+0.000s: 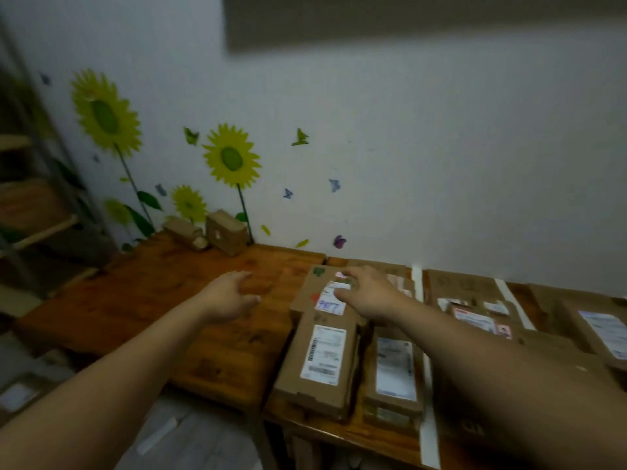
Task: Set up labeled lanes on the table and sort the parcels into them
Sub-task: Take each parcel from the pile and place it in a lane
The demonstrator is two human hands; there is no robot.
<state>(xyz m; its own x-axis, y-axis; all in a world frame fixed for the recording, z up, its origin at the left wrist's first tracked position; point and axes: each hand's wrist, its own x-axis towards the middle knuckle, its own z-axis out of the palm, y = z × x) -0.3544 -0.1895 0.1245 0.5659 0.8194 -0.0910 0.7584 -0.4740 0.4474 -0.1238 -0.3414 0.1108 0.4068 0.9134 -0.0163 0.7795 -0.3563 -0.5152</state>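
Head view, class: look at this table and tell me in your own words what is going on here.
A person reaches both bare hands over a wooden table. The right hand, fingers spread, is over the far parcel at the wall end of one row; whether it touches is unclear. The left hand hangs loosely curled over bare wood, holding nothing. Other parcels lie in lanes marked by white tape strips.

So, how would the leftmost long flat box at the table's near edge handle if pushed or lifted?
The long flat box looks stiff: its cardboard edges are straight. Lying flat and low, it should slide on the wooden table rather than tip or roll. Near the table edge, a pull could drop it.
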